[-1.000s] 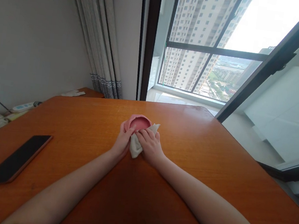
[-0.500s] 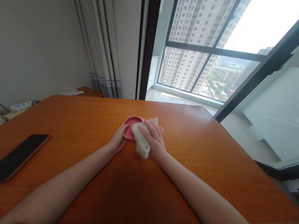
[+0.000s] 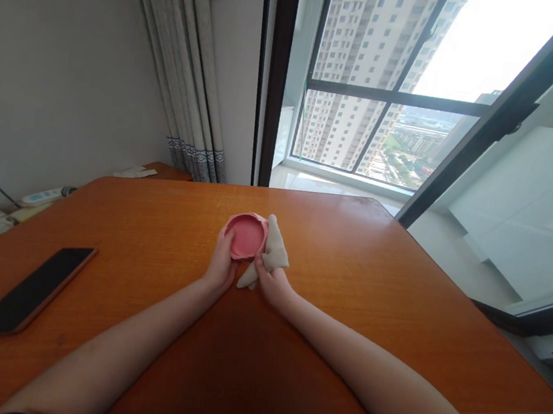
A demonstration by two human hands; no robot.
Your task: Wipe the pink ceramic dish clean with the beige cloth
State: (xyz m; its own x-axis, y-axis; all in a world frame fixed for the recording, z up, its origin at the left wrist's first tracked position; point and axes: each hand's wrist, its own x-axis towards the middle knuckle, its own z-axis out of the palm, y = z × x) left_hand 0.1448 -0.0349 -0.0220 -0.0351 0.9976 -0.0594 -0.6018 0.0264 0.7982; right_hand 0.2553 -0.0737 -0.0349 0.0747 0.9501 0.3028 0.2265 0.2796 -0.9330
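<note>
A shallow pink dish with a wavy rim is tilted so its inside faces me, over the middle of the wooden table. My left hand grips its left side, the thumb lying over the rim. At the dish's right edge, my right hand is closed on an off-white cloth. The cloth lies against the outer right side of the dish, with one end hanging below the hand. Most of the right fingers are hidden behind the cloth.
A dark flat tablet-like slab lies on the table at the left. Beyond it, a white power strip sits near the left edge. A curtain and a large window stand past the far edge.
My right hand has moved the cloth from over the dish's inside to its outer right side. The dish's inside shows fully now. My left hand keeps its hold.
</note>
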